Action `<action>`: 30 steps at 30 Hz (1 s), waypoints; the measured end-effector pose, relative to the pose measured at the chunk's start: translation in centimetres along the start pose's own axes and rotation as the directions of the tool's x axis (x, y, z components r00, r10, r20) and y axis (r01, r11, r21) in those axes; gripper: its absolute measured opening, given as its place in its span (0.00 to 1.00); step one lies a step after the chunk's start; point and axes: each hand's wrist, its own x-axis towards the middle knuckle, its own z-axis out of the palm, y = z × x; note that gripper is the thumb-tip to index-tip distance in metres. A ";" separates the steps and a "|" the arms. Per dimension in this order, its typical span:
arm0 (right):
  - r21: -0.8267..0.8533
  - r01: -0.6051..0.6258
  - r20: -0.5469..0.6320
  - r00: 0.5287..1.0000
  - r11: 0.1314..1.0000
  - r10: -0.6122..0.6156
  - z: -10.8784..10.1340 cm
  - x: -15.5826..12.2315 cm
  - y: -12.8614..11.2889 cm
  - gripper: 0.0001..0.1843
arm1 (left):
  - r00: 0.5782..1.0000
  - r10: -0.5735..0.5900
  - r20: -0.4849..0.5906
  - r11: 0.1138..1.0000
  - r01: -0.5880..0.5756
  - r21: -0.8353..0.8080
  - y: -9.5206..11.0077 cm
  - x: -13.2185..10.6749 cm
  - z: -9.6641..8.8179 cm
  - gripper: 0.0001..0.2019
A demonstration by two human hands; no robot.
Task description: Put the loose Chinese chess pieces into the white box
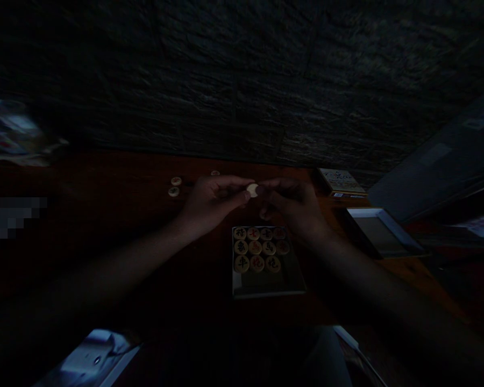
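Note:
Both my hands meet above the wooden table, pinching one pale round Chinese chess piece (252, 190) between their fingertips. My left hand (213, 201) is closed on its left side, and my right hand (292, 201) is closed on its right side. The face turned to me looks blank. Just below lies a shallow open box (266, 285) with rows of Chinese chess pieces (256, 248) marked in red and black; its front part shows bare bottom. Another piece (265, 214) sits partly hidden beneath my right hand.
Two loose pieces (175, 186) lie left of my left hand, and one more (215, 173) behind it. At right are a printed box (342, 181) and an open tray-like lid (381, 231). A dark stone wall (234, 80) rises behind the table (116, 188). The light is dim.

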 end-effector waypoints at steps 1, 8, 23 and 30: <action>0.015 -0.016 -0.002 1.000 1.000 0.016 0.0 0.0 -0.1 0.22 | 1.000 -0.006 -0.006 1.000 0.006 0.000 0.0 0.0 0.0 0.15; 0.010 0.003 0.001 1.000 1.000 -0.003 0.1 0.0 0.1 0.20 | 0.998 0.066 0.013 0.998 -0.066 0.005 -0.3 -0.2 0.1 0.17; -0.079 0.053 0.007 0.999 0.996 -0.052 0.0 -0.1 0.3 0.21 | 0.990 0.139 0.001 0.980 -0.138 0.142 -0.1 -0.5 0.6 0.08; -0.055 0.005 -0.014 1.000 0.998 -0.006 0.3 -0.2 0.1 0.22 | 0.995 0.104 0.010 0.991 -0.104 0.084 0.3 -0.6 0.8 0.11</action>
